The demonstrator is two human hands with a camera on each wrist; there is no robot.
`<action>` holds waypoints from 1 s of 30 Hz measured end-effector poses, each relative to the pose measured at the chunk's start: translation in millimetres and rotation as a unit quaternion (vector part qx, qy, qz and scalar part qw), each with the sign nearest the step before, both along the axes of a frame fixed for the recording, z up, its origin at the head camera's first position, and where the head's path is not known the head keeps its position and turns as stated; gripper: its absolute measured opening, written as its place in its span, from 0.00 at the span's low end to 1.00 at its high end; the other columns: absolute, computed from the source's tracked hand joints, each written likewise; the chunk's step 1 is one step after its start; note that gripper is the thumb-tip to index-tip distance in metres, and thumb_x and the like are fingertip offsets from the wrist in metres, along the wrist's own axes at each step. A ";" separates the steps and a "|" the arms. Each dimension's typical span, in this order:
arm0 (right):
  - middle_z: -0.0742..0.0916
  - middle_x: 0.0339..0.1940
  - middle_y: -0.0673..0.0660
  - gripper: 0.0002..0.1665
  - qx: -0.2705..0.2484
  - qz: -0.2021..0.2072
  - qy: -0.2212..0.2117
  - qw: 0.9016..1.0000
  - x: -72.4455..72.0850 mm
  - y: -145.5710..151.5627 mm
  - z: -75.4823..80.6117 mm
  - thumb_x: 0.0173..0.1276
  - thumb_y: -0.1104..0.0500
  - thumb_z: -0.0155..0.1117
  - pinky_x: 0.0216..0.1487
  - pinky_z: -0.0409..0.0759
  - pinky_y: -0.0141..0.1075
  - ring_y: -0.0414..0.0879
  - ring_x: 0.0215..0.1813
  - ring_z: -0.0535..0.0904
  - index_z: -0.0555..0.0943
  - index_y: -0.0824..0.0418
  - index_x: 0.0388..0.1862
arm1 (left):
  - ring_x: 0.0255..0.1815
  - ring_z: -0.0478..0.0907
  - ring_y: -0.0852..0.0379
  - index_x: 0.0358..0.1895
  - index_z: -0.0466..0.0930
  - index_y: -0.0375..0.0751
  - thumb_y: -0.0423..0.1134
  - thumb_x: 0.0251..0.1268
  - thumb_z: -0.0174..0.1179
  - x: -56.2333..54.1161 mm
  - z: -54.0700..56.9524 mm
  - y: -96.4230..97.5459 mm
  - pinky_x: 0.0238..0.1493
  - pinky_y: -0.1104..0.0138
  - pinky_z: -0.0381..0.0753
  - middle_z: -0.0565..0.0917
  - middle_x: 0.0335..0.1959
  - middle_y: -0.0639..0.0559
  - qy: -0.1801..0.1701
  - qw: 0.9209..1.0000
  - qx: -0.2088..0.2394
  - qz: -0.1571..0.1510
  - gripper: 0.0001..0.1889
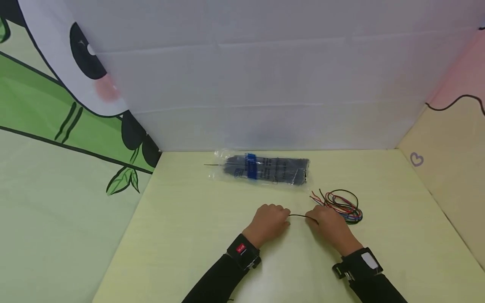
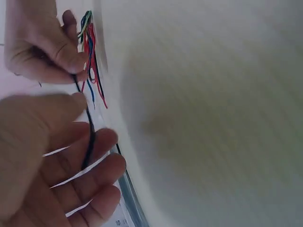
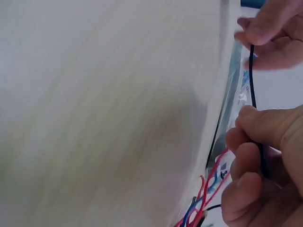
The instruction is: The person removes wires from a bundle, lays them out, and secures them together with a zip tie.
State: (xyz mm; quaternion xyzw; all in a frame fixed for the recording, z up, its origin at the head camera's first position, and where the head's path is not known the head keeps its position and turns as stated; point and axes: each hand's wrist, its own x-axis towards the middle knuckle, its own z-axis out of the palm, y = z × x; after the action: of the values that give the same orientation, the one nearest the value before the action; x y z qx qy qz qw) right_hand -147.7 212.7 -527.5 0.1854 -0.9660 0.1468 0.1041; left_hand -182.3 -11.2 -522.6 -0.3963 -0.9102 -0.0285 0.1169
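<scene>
A thin black wire [image 1: 297, 215] spans the short gap between the two hands, just above the table. My left hand [image 1: 268, 222] pinches one end between thumb and forefinger; in the left wrist view the wire's tip [image 2: 86, 163] lies across the curled fingers. My right hand [image 1: 330, 227] pinches the wire farther along, and in the right wrist view the wire [image 3: 253, 78] runs down into its curled fingers. Beside the right hand lies a loose coil of red, blue, green and black wires [image 1: 350, 212], partly covered by that hand.
A clear plastic packet [image 1: 270, 169] of dark strips with a blue band lies toward the back of the pale table [image 1: 182, 235]. One thin black strand sticks out of its left end. A white wall sheet [image 1: 265, 84] rises behind, with printed side panels left and right.
</scene>
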 end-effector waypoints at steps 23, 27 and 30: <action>0.88 0.29 0.49 0.04 -0.021 -0.021 -0.022 0.999 -13.8 82.2 5.9 0.60 0.63 0.70 0.40 0.76 0.45 0.46 0.34 0.83 0.86 0.53 0.29 | 0.30 0.83 0.57 0.30 0.88 0.51 0.34 0.62 0.65 -13.1 2.2 -123.5 0.26 0.66 0.79 0.84 0.26 0.56 -0.079 0.990 0.032 0.116 0.06; 0.88 0.34 0.46 0.06 -0.056 0.002 -0.043 0.998 -6.6 79.4 18.0 0.61 0.61 0.70 0.38 0.78 0.38 0.42 0.37 0.83 0.88 0.51 0.37 | 0.34 0.85 0.56 0.33 0.89 0.52 0.32 0.62 0.65 -16.9 7.5 -142.0 0.30 0.64 0.82 0.88 0.30 0.56 -0.097 0.984 0.043 0.141 0.08; 0.86 0.35 0.45 0.08 -0.063 0.022 -0.070 0.995 -2.3 79.4 24.7 0.63 0.61 0.68 0.34 0.74 0.32 0.37 0.36 0.79 0.88 0.52 0.40 | 0.36 0.86 0.57 0.36 0.90 0.53 0.32 0.62 0.64 -17.8 9.8 -154.5 0.33 0.63 0.83 0.89 0.33 0.58 -0.118 0.979 0.052 0.161 0.10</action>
State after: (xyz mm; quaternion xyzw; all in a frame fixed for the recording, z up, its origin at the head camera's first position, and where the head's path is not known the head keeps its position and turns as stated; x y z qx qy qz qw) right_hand -150.0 292.0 -502.8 0.1894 -0.9553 0.2227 0.0447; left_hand -200.1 -165.7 -512.9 -0.2322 -0.9667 -0.1032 0.0320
